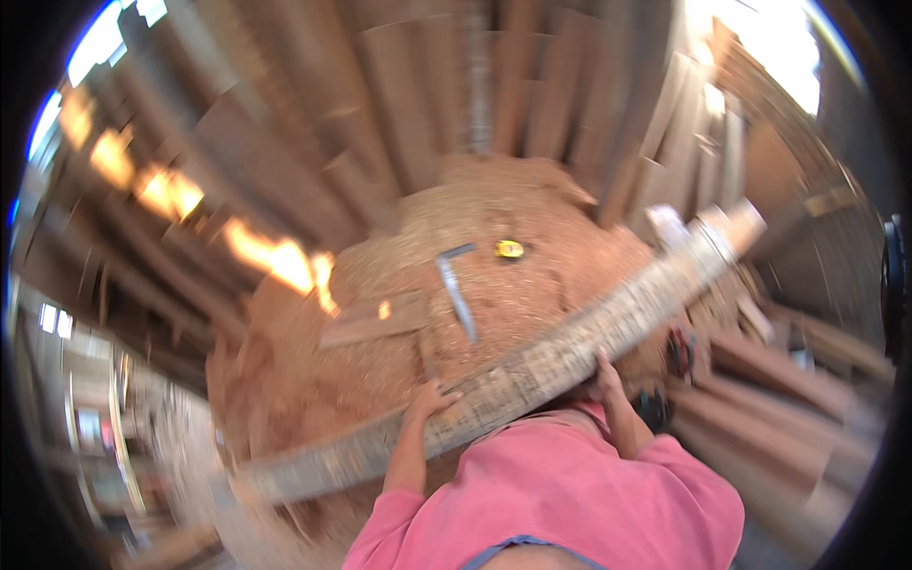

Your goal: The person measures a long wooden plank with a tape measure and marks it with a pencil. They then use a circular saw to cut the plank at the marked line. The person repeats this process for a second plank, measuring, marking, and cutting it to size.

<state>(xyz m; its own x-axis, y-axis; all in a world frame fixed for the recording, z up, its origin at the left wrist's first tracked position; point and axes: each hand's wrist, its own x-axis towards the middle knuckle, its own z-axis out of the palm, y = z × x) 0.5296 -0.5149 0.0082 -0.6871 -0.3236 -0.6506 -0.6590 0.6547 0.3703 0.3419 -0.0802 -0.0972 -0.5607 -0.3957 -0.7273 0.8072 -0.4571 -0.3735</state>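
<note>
Timber (570, 347) runs diagonally, lower left to upper right of frame, under left hand (429, 400), nearer its lower-left end. Right hand (608, 378) touches near edge, right of centre; fingers blurred/hidden, can't tell either grip.

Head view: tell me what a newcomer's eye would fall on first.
The long, pale timber comes first, slanting from lower left to upper right, with the left hand and right hand on it above the pink shirt at the bottom. Next is the small yellow tape measure near the centre, beside an L-shaped square on the sawdust. Bright light patches blaze at left.
</note>
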